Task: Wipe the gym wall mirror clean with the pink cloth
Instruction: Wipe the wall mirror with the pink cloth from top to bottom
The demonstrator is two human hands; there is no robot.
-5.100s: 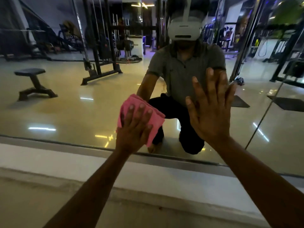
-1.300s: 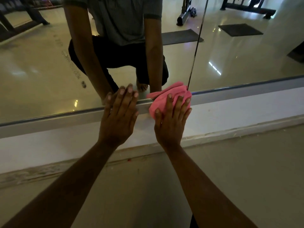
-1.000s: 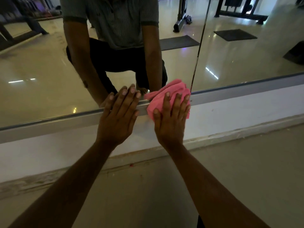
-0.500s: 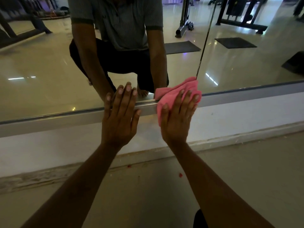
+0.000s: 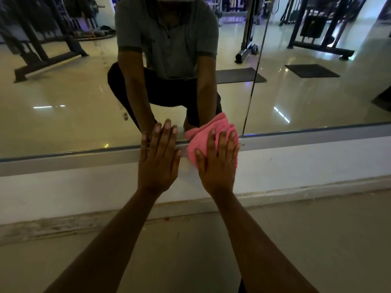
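right hand (image 5: 218, 163) presses flat on the pink cloth (image 5: 201, 140) at the mirror (image 5: 63, 115) bottom edge; left hand (image 5: 157, 163) lies flat, fingers straight, apparently bracing.

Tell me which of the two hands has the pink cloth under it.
The right hand: its flat fingers press the pink cloth against the mirror's bottom frame. The left hand lies bare beside it.

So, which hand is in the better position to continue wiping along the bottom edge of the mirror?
Probably the right hand. It already presses the pink cloth flat against the mirror's lower frame, beside the seam between panels. The left hand lies bare and flat on the frame, holding nothing.
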